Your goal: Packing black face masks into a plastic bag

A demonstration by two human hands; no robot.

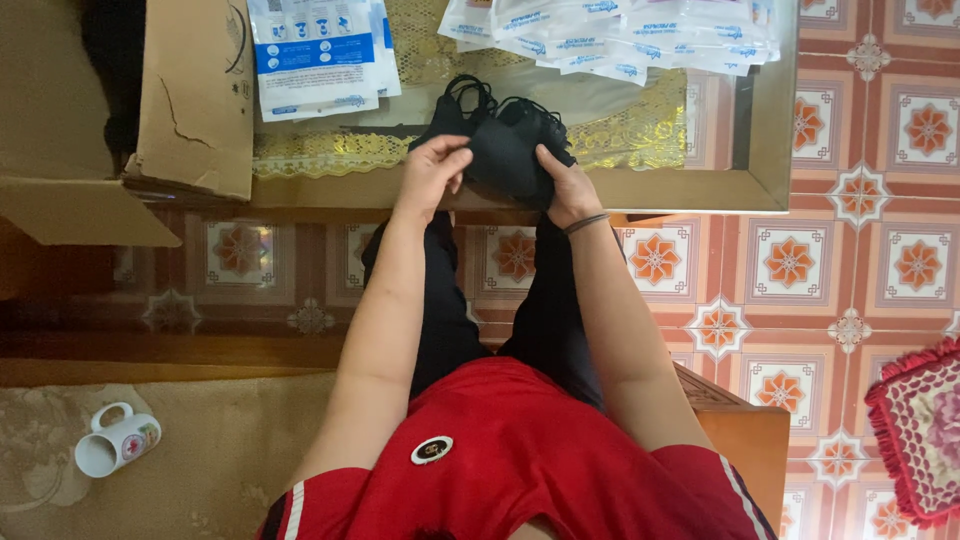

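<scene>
My left hand and my right hand both grip a stack of black face masks at the near edge of a glass-topped table. The left fingers pinch the stack's left side, the right fingers its right side. Black ear loops stick out at the top of the stack. Flat white and blue packets lie on the table just beyond at the left, and a spread pile of similar packets lies at the right.
An open cardboard box stands at the left end of the table. A white mug lies on its side on the mat at lower left. Patterned floor tiles extend right; a red fringed cushion sits at the right edge.
</scene>
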